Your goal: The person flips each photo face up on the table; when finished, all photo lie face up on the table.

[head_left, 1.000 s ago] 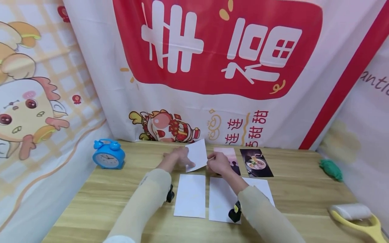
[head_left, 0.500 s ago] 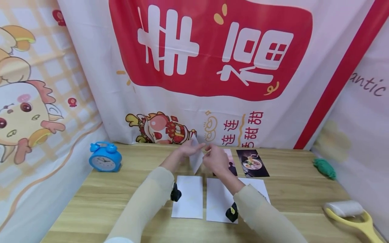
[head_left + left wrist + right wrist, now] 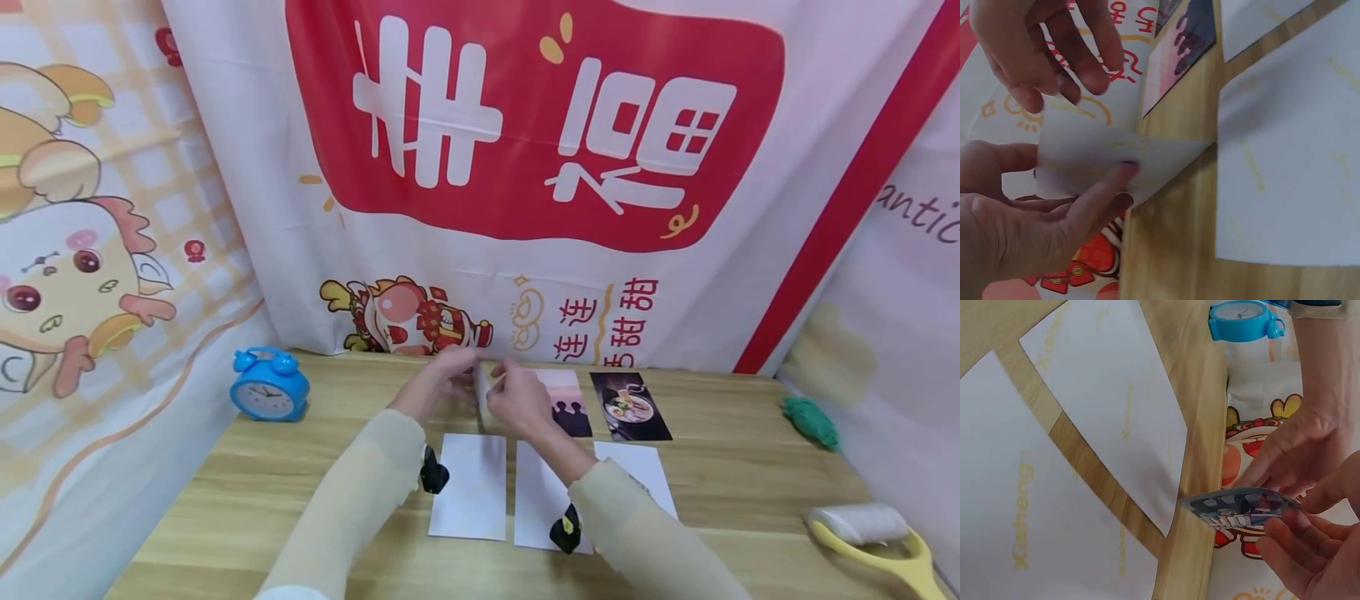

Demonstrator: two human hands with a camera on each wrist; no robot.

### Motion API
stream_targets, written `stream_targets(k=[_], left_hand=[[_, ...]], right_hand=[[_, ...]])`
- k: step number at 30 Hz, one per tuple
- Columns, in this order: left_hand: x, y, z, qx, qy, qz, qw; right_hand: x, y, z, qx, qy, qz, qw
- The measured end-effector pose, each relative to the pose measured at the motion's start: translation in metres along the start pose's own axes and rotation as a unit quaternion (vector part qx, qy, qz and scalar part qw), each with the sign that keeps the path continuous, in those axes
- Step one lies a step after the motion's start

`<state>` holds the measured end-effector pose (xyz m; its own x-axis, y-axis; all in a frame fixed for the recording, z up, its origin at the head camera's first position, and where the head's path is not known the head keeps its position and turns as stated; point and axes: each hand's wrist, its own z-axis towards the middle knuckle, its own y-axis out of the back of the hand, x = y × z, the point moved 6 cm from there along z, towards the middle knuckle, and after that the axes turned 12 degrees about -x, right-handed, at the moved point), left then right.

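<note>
A photo print [image 3: 1097,156] stands on edge between both hands, its white back lettered in faint yellow in the left wrist view. Its dark, colourful picture side [image 3: 1241,506] shows in the right wrist view. My left hand [image 3: 1041,219] holds it, fingers lying across the white back. At one corner the print sits between thumb and fingertips of my right hand [image 3: 1316,531]; blur softens this contact. Nearer me lie white-backed prints face down: one at left [image 3: 468,487], one in the middle [image 3: 536,492], one at right [image 3: 645,471] partly under the right sleeve.
Behind them, a pink print with silhouettes [image 3: 570,408] and a food print [image 3: 632,406] lie face up. A blue alarm clock [image 3: 270,385] stands far left. A green bundle [image 3: 812,422] and a yellow-handled lint roller [image 3: 862,525] lie right. Printed cloth [image 3: 525,258] hangs behind the table.
The print, its white face turned toward me a second ago, has been swung until it appears nearly edge-on. My hands have drawn together around it, and more of the pink print shows.
</note>
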<state>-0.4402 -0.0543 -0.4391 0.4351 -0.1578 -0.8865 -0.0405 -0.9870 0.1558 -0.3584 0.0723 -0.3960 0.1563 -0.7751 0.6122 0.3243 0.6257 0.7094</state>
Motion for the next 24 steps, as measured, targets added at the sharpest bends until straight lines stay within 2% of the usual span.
stream_targets(k=[4,6,8,11,14,18,21,24], left_hand=[[-0.009,0.012,-0.007,-0.066,-0.003,0.032,0.9973],[-0.015,0.018,-0.01,-0.097,-0.02,0.075,0.9922],[-0.02,0.021,-0.012,-0.124,-0.034,0.123,0.984],[-0.025,0.024,-0.012,-0.162,-0.047,0.195,0.9661],[-0.026,0.024,-0.011,-0.18,-0.05,0.233,0.9543],[-0.021,0.025,-0.009,-0.185,-0.052,0.267,0.9443],[-0.016,0.028,-0.005,-0.2,-0.065,0.304,0.9291],[-0.01,0.032,-0.001,-0.216,-0.079,0.323,0.9179]], right_hand=[[0.003,-0.006,-0.002,0.02,-0.009,0.009,0.9997],[0.004,-0.011,-0.002,0.032,-0.017,0.019,0.9992],[0.005,-0.017,-0.003,0.046,-0.027,0.026,0.9982],[0.007,-0.026,-0.003,0.051,-0.027,0.031,0.9979],[0.008,-0.033,-0.004,0.057,-0.019,0.038,0.9975],[0.002,-0.037,-0.006,0.071,-0.006,0.057,0.9958],[-0.005,-0.043,-0.004,0.084,0.017,0.07,0.9938],[-0.014,-0.054,-0.002,0.11,0.039,0.085,0.9895]])
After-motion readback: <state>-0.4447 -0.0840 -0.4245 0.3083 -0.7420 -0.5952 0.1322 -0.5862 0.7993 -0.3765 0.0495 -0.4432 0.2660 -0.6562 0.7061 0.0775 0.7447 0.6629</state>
